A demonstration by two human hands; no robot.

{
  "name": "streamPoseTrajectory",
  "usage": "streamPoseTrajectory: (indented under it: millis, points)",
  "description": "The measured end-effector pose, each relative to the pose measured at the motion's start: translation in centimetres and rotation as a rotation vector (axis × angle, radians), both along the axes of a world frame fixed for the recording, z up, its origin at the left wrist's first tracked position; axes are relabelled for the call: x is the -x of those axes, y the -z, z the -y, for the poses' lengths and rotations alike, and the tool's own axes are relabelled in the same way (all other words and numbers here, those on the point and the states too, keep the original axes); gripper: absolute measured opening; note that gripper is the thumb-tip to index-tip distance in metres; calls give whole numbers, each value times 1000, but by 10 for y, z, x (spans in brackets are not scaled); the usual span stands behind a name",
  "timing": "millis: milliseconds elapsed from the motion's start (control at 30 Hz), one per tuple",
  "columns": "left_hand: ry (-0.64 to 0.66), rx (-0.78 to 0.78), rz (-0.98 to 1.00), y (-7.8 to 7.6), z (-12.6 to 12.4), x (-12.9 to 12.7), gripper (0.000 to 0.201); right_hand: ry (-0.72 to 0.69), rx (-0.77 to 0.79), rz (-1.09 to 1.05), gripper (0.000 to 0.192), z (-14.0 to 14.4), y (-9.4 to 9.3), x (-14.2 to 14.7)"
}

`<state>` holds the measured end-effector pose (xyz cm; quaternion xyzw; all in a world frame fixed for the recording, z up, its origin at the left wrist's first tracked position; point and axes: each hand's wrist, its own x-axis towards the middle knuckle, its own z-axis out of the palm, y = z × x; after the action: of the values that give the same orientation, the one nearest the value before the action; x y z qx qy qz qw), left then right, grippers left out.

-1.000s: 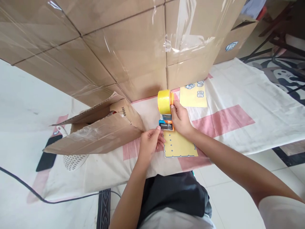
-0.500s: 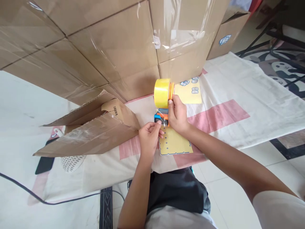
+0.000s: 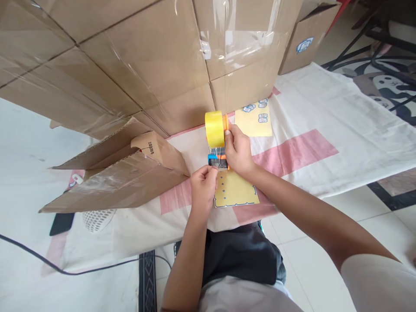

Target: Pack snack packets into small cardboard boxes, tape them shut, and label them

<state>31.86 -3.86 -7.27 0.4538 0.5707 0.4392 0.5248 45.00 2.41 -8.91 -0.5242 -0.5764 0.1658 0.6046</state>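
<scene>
My right hand (image 3: 239,146) is closed around the side of a tape dispenser (image 3: 218,161) with orange and blue parts. A wide roll of yellow tape (image 3: 214,128) sits on the dispenser's far end. At the near end, my left hand (image 3: 204,184) pinches thumb and fingers together on the clear loose end of the tape, by the cutting edge. Under my hands lies a yellow sheet (image 3: 237,193) with a blue border, partly covered by them. Another yellow sheet (image 3: 253,119) with printed blue pictures rests just behind my right hand.
An open cardboard box (image 3: 149,173) stands on the left of the cloth-covered table (image 3: 351,112). Stacked taped cartons (image 3: 156,56) form a wall behind. A black phone-like object (image 3: 61,224), a white perforated item (image 3: 97,219) and a cable (image 3: 107,268) are at left.
My left thumb and fingers have closed more tightly at the dispenser's cutting edge. The dispenser has turned slightly in my right hand. The whole view has shifted a little.
</scene>
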Motion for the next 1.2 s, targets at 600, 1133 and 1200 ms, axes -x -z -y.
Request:
streamPoseTrajectory:
  millis: [600,1133,1200]
  points:
    - [55,-145,-205,11,23,3,39,65,49,-38,29,-10,3,-12]
    - [216,130,-38,-13,5,19,48,47,-3,-152,41,-7,-12,-25]
    - [269,186,39,-16,1,13,52,43,-6,-136,44,-5,-13,-23]
